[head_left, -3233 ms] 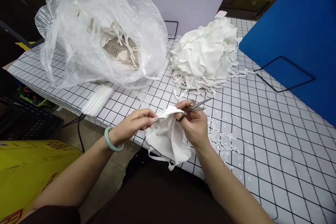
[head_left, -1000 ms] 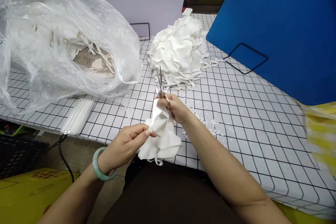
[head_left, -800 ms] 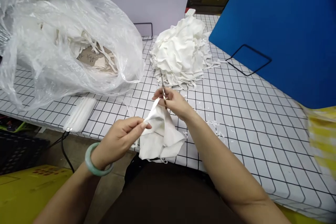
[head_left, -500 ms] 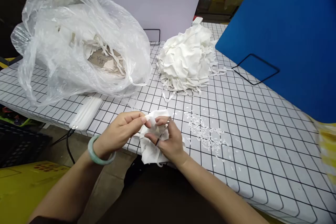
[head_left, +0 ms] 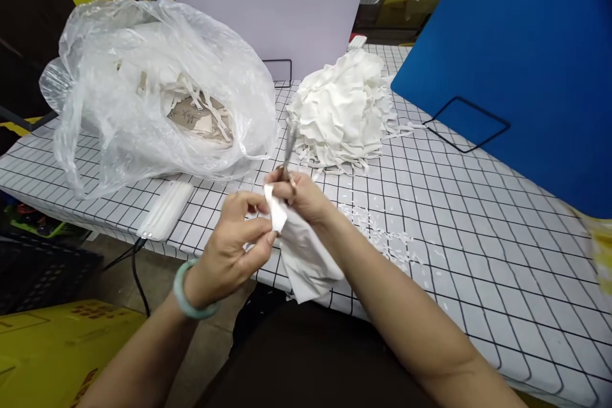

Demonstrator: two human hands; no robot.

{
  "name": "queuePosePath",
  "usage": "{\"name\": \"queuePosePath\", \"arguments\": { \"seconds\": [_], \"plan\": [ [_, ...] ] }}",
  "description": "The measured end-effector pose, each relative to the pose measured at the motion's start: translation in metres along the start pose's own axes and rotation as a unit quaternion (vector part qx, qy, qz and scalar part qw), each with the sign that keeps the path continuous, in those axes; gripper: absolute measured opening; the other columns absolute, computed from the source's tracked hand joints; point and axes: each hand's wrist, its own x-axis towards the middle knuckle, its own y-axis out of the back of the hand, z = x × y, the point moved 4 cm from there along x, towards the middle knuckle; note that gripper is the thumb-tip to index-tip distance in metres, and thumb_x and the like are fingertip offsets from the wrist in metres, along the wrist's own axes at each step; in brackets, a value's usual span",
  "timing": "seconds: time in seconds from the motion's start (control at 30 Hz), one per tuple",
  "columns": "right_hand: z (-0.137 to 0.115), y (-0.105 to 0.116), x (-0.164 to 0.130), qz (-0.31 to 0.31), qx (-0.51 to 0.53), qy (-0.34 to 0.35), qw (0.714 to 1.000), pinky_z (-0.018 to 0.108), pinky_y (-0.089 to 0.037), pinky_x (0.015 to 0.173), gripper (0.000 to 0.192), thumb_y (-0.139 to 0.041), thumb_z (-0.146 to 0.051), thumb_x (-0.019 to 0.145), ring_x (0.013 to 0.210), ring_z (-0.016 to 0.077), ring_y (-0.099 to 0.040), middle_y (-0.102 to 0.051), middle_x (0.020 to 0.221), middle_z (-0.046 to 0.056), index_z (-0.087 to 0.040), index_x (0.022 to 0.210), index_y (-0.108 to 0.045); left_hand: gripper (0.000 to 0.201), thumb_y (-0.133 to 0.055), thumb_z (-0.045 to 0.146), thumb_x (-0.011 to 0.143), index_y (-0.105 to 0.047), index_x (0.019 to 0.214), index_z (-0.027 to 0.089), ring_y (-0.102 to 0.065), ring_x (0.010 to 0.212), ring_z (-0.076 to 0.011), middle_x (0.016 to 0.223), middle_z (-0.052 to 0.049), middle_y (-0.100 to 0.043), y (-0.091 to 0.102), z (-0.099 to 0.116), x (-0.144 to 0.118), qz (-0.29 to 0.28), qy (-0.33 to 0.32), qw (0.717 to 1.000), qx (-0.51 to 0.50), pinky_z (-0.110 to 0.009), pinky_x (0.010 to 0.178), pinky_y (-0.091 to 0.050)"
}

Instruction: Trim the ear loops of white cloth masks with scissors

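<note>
Just above the near edge of the grid-patterned table (head_left: 478,255), both hands meet on a white cloth piece (head_left: 306,255), which hangs down over that edge toward the person's lap. Left hand (head_left: 236,248), with a pale green bangle (head_left: 191,299) at the wrist, is closed in a pinch on the cloth's upper corner, thumb and fingertips pressed together on the fabric. Right hand (head_left: 301,194) is curled shut around small scissors (head_left: 288,153), whose blades point up and away, blurred so that it cannot be told whether they are open or closed; the same hand touches the top of the cloth. Further back, near the table's middle, a heap of white cloth pieces (head_left: 342,111) sits with loose strips trailing from its base. Toward the left edge lies a large clear plastic bag (head_left: 143,95), crumpled and open, with more white pieces and a brownish paper inside. Small white snippets (head_left: 382,236) are scattered on the surface to the right of the hands. A flat white ribbed object (head_left: 165,210) lies at the near left edge, just beside the bag, with a dark cable below it. A blue board (head_left: 516,57) stands along the right edge, and a pale panel (head_left: 268,0) stands at the far edge.
</note>
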Motion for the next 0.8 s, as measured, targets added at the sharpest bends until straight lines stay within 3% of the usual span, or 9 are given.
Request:
{"name": "queuePosePath", "arguments": {
  "seconds": [0.1, 0.23, 0.3, 0.37, 0.43, 0.53, 0.63, 0.8],
  "plan": [
    [0.033, -0.019, -0.002, -0.038, -0.041, -0.004, 0.998, 0.027, -0.046, 0.059, 0.02, -0.074, -0.03, 0.068, 0.062, 0.0131, -0.053, -0.057, 0.066, -0.003, -0.02, 0.072, -0.058, 0.025, -0.053, 0.024, 0.096, -0.067, 0.077, 0.02, -0.058, 0.108, -0.026, 0.11, -0.01, -0.064, -0.011, 0.001, -0.002, 0.121, -0.041, 0.992, -0.024, -0.043, 0.095, -0.048],
    [0.05, -0.004, -0.036, 0.002, -0.085, -0.008, 0.996, 0.028, -0.047, 0.066, 0.028, -0.075, -0.043, 0.076, 0.071, 0.0155, -0.057, -0.062, 0.075, -0.001, -0.02, 0.081, -0.059, 0.035, -0.044, 0.031, 0.102, -0.062, 0.074, 0.02, -0.059, 0.104, -0.0261, 0.08, -0.007, -0.055, -0.023, -0.019, -0.007, 0.178, 0.061, 0.972, -0.139, -0.04, 0.085, -0.051],
    [0.04, 0.014, -0.058, 0.048, -0.17, 0.007, 0.984, 0.03, -0.047, 0.07, 0.032, -0.074, -0.048, 0.079, 0.077, 0.0181, -0.06, -0.063, 0.079, 0.001, -0.02, 0.084, -0.06, 0.036, -0.044, 0.035, 0.102, -0.062, 0.074, 0.02, -0.057, 0.106, -0.0273, 0.075, -0.006, -0.05, -0.029, -0.025, -0.009, 0.166, 0.09, 0.971, -0.145, -0.039, 0.081, -0.05],
    [0.025, 0.027, -0.079, 0.072, -0.291, 0.041, 0.953, 0.032, -0.046, 0.07, 0.032, -0.072, -0.051, 0.082, 0.077, 0.0198, -0.06, -0.064, 0.079, 0.002, -0.021, 0.081, -0.061, 0.036, -0.044, 0.036, 0.102, -0.064, 0.077, 0.019, -0.056, 0.103, -0.0259, 0.081, -0.008, -0.051, -0.038, -0.026, -0.01, 0.14, 0.098, 0.973, -0.155, -0.036, 0.074, -0.049],
    [0.014, 0.033, -0.098, 0.07, -0.396, 0.074, 0.913, 0.034, -0.045, 0.069, 0.033, -0.07, -0.051, 0.082, 0.071, 0.0196, -0.059, -0.063, 0.074, 0.002, -0.021, 0.074, -0.06, 0.036, -0.043, 0.035, 0.103, -0.064, 0.079, 0.018, -0.055, 0.098, -0.0236, 0.092, -0.009, -0.052, -0.048, -0.025, -0.01, 0.113, 0.1, 0.974, -0.168, -0.034, 0.07, -0.048],
    [0.01, 0.036, -0.121, 0.067, -0.484, 0.095, 0.867, 0.035, -0.043, 0.067, 0.036, -0.07, -0.052, 0.082, 0.063, 0.0185, -0.057, -0.063, 0.066, 0.002, -0.021, 0.068, -0.057, 0.034, -0.042, 0.032, 0.103, -0.062, 0.08, 0.018, -0.053, 0.102, -0.0242, 0.1, -0.01, -0.052, -0.063, -0.021, -0.008, 0.076, 0.089, 0.978, -0.173, -0.035, 0.077, -0.048],
    [0.014, 0.041, -0.133, 0.07, -0.509, 0.082, 0.854, 0.034, -0.042, 0.065, 0.039, -0.068, -0.054, 0.083, 0.059, 0.0174, -0.056, -0.062, 0.062, 0.002, -0.021, 0.066, -0.056, 0.034, -0.04, 0.031, 0.104, -0.061, 0.08, 0.019, -0.05, 0.109, -0.0265, 0.096, -0.01, -0.052, -0.073, -0.016, -0.007, 0.051, 0.064, 0.985, -0.155, -0.039, 0.085, -0.047],
    [0.013, 0.046, -0.14, 0.066, -0.506, 0.079, 0.856, 0.03, -0.041, 0.06, 0.047, -0.067, -0.06, 0.083, 0.054, 0.0156, -0.053, -0.059, 0.056, 0.001, -0.022, 0.06, -0.051, 0.031, -0.038, 0.027, 0.104, -0.059, 0.081, 0.019, -0.048, 0.11, -0.0258, 0.094, -0.009, -0.05, -0.08, -0.012, -0.007, 0.031, 0.026, 0.991, -0.125, -0.038, 0.088, -0.047]
  ]
}}
